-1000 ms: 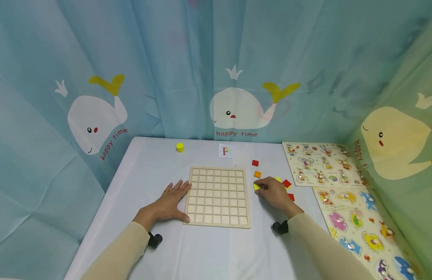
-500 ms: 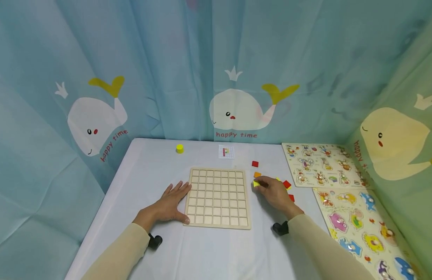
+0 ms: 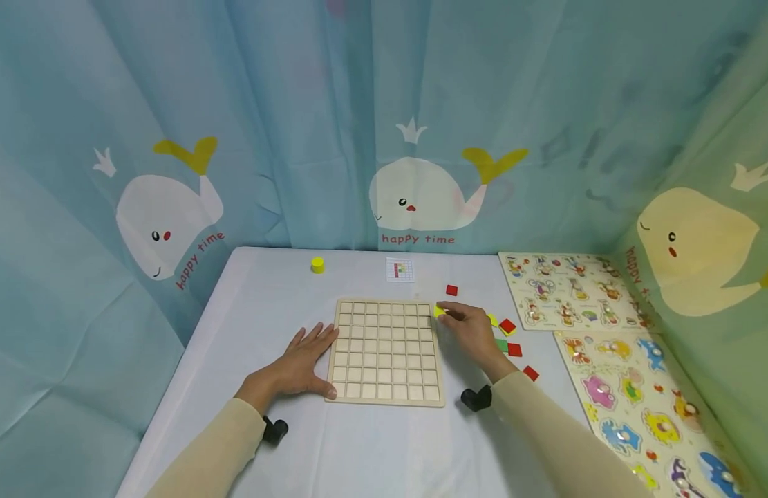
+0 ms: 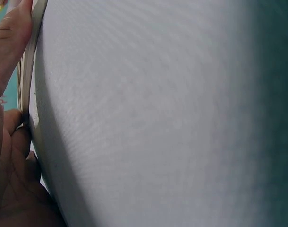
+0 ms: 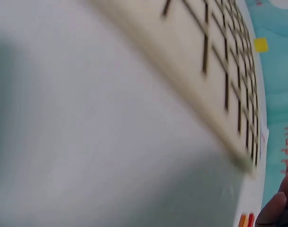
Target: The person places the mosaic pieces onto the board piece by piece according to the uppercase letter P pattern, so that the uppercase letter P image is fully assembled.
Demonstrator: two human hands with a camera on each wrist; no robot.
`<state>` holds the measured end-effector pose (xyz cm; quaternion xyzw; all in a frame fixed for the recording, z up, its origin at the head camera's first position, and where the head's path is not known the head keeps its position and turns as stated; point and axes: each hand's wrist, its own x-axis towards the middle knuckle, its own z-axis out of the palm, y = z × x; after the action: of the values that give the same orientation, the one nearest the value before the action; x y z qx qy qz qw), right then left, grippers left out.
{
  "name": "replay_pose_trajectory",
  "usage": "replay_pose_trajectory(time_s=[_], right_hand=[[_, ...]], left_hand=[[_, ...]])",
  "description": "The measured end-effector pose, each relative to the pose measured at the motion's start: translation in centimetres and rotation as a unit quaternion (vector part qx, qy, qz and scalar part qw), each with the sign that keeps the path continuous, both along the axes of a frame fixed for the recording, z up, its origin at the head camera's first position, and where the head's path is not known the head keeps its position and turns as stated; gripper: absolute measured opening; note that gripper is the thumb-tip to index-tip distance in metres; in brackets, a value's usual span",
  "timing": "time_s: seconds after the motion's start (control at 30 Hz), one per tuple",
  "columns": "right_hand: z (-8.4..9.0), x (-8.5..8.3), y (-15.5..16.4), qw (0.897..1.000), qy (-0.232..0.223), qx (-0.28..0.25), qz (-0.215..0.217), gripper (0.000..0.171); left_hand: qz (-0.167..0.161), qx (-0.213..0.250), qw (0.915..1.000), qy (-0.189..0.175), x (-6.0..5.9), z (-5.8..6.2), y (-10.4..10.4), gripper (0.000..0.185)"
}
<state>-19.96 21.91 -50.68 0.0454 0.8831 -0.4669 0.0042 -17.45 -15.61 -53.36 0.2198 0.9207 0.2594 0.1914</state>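
grid board (image 3: 386, 351) sits between my hands, left hand (image 3: 303, 360) against its left edge, right hand (image 3: 469, 332) at its far right corner; loose tiles (image 3: 514, 349) lie right of that hand.

Left hand (image 3: 305, 360) laid flat, palm down, fingers (image 3: 318, 335) straight and spread, thumb stretched along near side. Left forearm extended forward from lower left, covered by beige sleeve (image 3: 209, 453). Right hand (image 3: 467, 330) held palm down, fingers (image 3: 447, 312) curled in pinch at tip. Right forearm angled in from lower right, wrist slightly raised, beige sleeve seen to wrist. Black strap worn at each wrist. In left wrist view, thumb and palm seen at frame edge.
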Motion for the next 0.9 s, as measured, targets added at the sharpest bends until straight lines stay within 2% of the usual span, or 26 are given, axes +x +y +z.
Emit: replay_pose_trajectory(time_s=[0.23,0.43,0.7,0.9], right_hand=[[0.2,-1.0,-3.2,0.998,-0.015,-0.066,-0.002,0.032],[-0.4,-1.2,-5.1,0.996,-0.018,-0.081,-0.014,0.03],[-1.3,-1.0,-6.2,0.997,0.006,-0.07,-0.02,0.026],[-1.7,-0.9,-6.9,0.999,0.023,-0.026,-0.004,0.025]], left_hand=[[-0.002,0.008,1.0,-0.005,0.0,0.3,-0.1,0.131],[0.003,0.009,1.0,-0.002,0.1,0.1,-0.2,0.131],[0.0,0.001,1.0,0.0,0.1,-0.2,0.0,0.13],[0.002,-0.004,1.0,0.003,-0.1,-0.2,-0.1,0.131]])
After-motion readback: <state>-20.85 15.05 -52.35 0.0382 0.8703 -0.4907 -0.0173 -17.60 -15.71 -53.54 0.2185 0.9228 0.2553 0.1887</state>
